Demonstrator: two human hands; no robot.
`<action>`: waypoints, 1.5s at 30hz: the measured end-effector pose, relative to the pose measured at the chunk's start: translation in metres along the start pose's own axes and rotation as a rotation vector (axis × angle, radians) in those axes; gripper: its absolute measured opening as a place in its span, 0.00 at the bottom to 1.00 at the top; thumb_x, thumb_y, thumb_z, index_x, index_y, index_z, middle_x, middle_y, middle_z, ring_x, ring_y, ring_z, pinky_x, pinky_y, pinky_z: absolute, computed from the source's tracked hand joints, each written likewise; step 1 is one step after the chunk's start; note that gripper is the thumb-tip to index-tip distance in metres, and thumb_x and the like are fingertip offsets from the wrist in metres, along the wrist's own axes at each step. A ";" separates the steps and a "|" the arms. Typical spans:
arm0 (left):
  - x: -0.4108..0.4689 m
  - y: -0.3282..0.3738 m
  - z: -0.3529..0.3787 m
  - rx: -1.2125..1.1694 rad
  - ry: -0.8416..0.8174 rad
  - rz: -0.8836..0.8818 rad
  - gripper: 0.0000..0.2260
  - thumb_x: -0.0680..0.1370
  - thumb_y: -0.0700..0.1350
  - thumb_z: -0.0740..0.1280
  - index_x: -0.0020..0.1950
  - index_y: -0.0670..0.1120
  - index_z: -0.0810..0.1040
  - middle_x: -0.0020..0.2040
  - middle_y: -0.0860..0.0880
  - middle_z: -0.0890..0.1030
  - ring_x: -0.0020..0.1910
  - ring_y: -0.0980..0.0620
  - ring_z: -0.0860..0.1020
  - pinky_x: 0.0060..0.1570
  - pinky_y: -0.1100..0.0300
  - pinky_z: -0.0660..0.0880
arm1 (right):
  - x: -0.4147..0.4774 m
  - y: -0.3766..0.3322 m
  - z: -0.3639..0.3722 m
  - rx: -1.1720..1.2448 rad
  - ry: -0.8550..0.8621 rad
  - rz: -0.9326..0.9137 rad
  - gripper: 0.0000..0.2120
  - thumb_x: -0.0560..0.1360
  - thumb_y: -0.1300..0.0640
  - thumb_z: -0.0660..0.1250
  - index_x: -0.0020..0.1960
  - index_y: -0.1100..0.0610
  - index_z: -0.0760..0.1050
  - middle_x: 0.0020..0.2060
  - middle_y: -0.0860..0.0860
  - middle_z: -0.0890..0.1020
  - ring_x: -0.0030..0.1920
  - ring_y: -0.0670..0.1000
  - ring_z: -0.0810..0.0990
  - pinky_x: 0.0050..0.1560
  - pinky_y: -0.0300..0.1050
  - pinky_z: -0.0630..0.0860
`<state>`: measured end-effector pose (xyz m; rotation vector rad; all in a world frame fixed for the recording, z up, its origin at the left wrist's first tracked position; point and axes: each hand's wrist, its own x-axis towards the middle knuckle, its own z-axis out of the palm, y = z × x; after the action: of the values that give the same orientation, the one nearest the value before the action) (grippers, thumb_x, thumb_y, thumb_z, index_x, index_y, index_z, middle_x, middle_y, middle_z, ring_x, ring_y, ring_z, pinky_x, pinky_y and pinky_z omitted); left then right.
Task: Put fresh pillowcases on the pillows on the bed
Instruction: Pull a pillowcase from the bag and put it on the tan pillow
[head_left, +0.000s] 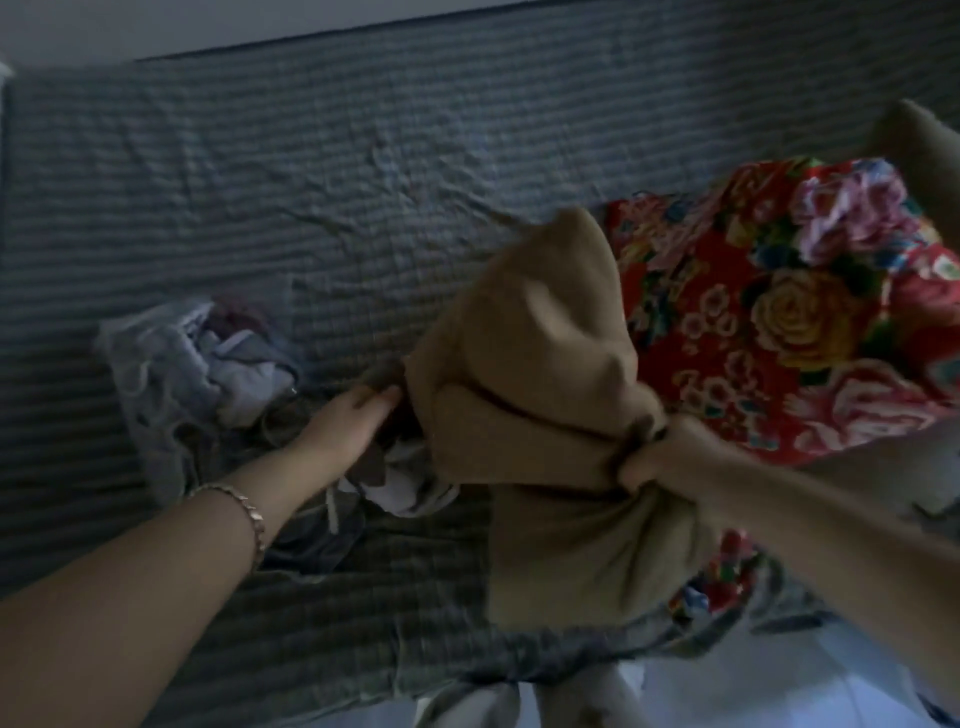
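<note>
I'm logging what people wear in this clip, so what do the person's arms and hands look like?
Both arms are bare, with no sleeves in view. The left hand has a gold-toned link bracelet at its wrist; the right hand shows no jewellery. No gloves.

Striped sheet (363, 156) open far side; clothes heap (208, 364) blocks left, tan pillow (545, 338) centre, floral quilt (779, 312) right.

The left forearm (156, 587) and right forearm (831, 535) are bare as far as the frame reaches. Just behind the left hand (348, 423), a bracelet (248, 512) of flat gold-toned links circles the wrist. Pale, blurred cloth (519, 699) at the bottom edge may be the person's clothing.
</note>
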<state>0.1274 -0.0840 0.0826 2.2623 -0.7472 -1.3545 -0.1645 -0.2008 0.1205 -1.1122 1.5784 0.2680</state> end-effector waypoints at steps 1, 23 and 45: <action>0.000 -0.011 0.005 0.029 -0.031 -0.007 0.16 0.77 0.57 0.60 0.59 0.51 0.76 0.59 0.47 0.78 0.52 0.50 0.77 0.52 0.56 0.72 | 0.000 0.006 0.018 0.107 -0.073 0.065 0.17 0.60 0.66 0.73 0.48 0.62 0.78 0.42 0.59 0.80 0.43 0.59 0.79 0.44 0.50 0.79; 0.080 -0.055 0.150 -0.141 -0.012 -0.310 0.10 0.71 0.58 0.69 0.43 0.53 0.78 0.41 0.53 0.79 0.41 0.49 0.78 0.45 0.55 0.75 | 0.177 0.057 0.048 -0.381 0.254 -0.134 0.28 0.69 0.35 0.65 0.56 0.58 0.72 0.44 0.50 0.78 0.44 0.53 0.78 0.36 0.42 0.71; 0.086 -0.071 0.109 0.046 0.041 -0.461 0.15 0.74 0.57 0.65 0.33 0.48 0.78 0.29 0.53 0.78 0.30 0.52 0.76 0.29 0.62 0.69 | 0.162 0.077 0.048 -0.494 0.267 -0.086 0.22 0.75 0.49 0.64 0.66 0.56 0.66 0.59 0.54 0.75 0.55 0.55 0.76 0.54 0.49 0.75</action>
<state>0.0810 -0.0894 -0.0663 2.5954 -0.2477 -1.4868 -0.1799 -0.2091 -0.0642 -1.6489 1.7416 0.4855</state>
